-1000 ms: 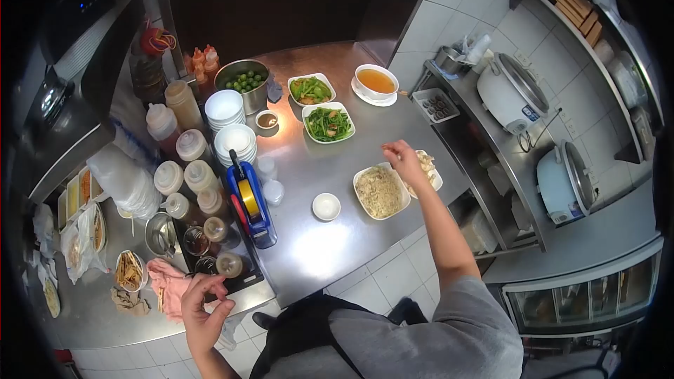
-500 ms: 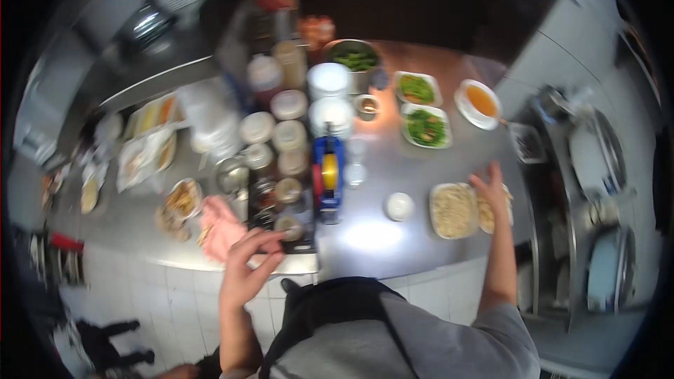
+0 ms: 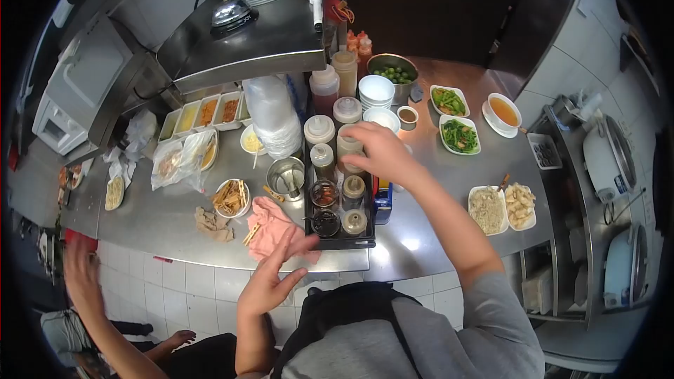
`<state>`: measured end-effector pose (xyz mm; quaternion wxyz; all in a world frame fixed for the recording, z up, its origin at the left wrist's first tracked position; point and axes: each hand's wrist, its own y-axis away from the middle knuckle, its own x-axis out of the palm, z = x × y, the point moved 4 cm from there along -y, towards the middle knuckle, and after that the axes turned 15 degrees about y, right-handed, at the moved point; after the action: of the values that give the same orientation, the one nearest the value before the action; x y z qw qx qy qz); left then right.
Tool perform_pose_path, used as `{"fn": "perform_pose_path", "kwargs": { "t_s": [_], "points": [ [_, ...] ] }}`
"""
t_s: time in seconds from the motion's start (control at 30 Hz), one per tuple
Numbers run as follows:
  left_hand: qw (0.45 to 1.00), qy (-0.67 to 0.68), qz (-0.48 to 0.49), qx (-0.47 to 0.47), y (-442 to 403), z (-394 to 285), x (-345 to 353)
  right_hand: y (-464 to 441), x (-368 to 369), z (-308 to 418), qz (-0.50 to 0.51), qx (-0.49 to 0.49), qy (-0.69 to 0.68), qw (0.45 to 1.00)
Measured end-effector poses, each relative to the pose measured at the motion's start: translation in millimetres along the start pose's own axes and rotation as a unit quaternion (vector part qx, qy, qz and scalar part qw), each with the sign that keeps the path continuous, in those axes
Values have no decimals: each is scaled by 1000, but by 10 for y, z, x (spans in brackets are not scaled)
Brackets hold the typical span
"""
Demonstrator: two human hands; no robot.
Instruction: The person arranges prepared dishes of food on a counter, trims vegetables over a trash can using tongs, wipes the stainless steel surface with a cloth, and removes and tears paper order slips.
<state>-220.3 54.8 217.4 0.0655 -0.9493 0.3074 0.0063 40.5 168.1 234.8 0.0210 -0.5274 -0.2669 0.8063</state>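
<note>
My right hand [image 3: 382, 153] is over the black caddy [image 3: 340, 242] of sauce bottles, fingers curved and apart, with nothing visible in them. Closest to its fingertips is a pale-lidded squeeze bottle [image 3: 347, 146], partly covered by the hand; I cannot tell whether they touch. A larger squeeze bottle [image 3: 319, 131] and a jar of dark sauce [image 3: 326, 223] stand in the same caddy. My left hand [image 3: 267, 288] hovers at the counter's front edge, thumb and fingers spread, holding nothing. Just beyond it lies a pink cloth [image 3: 270, 228]. My right forearm partly hides the blue tape dispenser [image 3: 382, 205].
Dishes of rice [image 3: 486, 212] and pale fried pieces [image 3: 520, 205] sit at the right. Behind them are leafy greens [image 3: 460, 135] and a bowl of orange soup [image 3: 503, 111]. Another person's hand [image 3: 83, 277] reaches in at lower left. A steel shelf [image 3: 246, 52] overhangs the back left.
The view has turned leftward. My right hand has left the dishes at the right and come over to the bottle caddy. My left hand stays open near the pink cloth. Another person's arm has appeared.
</note>
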Motion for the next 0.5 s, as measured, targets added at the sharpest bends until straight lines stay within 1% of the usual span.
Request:
{"fn": "perform_pose_path", "kwargs": {
  "t_s": [0.03, 0.07, 0.1, 0.17, 0.27, 0.3, 0.37, 0.47, 0.5],
  "points": [
    [998, -44, 3, 47, 36, -45, -35, -141, 136, 66, 51, 18, 100, 993],
    [999, -23, -1, 30, 94, -33, -89, -247, 249, 116, 102, 40, 200, 974],
    [1000, -3, -4, 12, 172, -13, -162, -337, 346, 177, 127, 33, 279, 951],
    [999, 29, -8, -21, 312, 71, -320, -418, 468, 312, 128, 40, 334, 933],
    [996, 56, -19, -70, 465, 160, -475, -411, 693, 438, 138, 69, 285, 946],
    [995, 56, -31, -71, 501, 174, -509, -396, 795, 448, 196, 89, 296, 931],
    [995, 59, -39, -69, 542, 250, -568, -230, 1049, 351, 155, 84, 305, 936],
    [993, 90, -50, -61, 473, 239, -550, -200, 1022, 301, 94, 96, 223, 965],
    [994, 84, -38, -58, 434, 228, -515, -189, 947, 289, 73, 105, 191, 973]
  ]
}}
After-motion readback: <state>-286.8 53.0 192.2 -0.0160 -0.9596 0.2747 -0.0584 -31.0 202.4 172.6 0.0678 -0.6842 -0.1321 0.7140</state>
